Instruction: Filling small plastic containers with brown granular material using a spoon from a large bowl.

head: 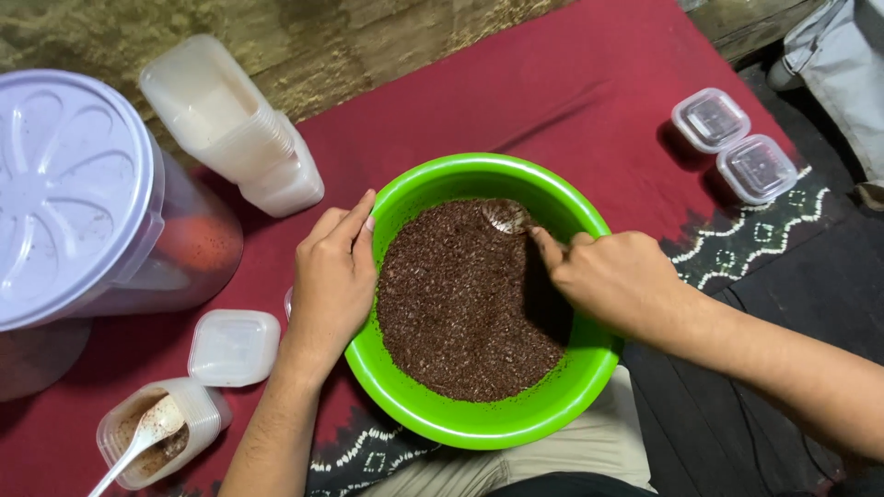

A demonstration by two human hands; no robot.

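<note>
A bright green plastic bowl (479,423) sits in front of me, filled with dark brown crumbly powder (460,304). My left hand (333,281) rests on the bowl's left rim, fingers wrapped over its edge. My right hand (617,276) reaches in from the right and grips a small spoon (505,216) whose bowl lies in the powder near the far rim; its handle is hidden under my fingers.
A large lidded translucent jar (83,202) stands at far left. Stacked clear containers (235,124) lie behind the bowl. A small lid (234,346) and a cup with a spoon (152,442) are front left. Two small lidded boxes (734,143) sit at right on the red cloth (552,92).
</note>
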